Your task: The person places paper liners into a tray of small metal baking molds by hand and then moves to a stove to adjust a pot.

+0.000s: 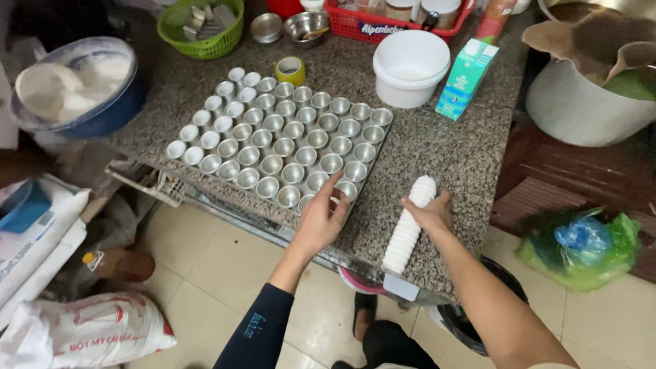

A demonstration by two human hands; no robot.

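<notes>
My left hand [320, 220] sits just below the middle of the frame, fingers spread and half curled over the near corner of a metal tray [378, 140]; its fingertips touch one of the small round tin cups [311, 182], but I cannot tell whether they pinch it. My right hand [432, 212], a little to the right, is closed loosely around the upper part of a long white stack of nested paper cups [406, 227], ribbed along its length, lying slantwise on the counter. Both rest on a speckled grey granite counter [437, 147], rough-looking and mottled. The tin cups are dull silver, shallow and round, set in tight diagonal rows across the tray; the farthest ones, toward the upper left, look paler, perhaps lined in white, though I cannot make that out.

Beyond the tray stand a smooth white plastic tub [410, 67] at top centre, a turquoise carton [467, 76] beside it, and a small yellow-rimmed roll [290, 70]. A green basket [201, 26] and a red basket [380, 24] are cut off by the top edge. At upper right a big steel pot [581, 108] is partly covered by brown paper. My thumb hides the cup rims beneath it, and the stack's lower end overhangs the counter edge.
</notes>
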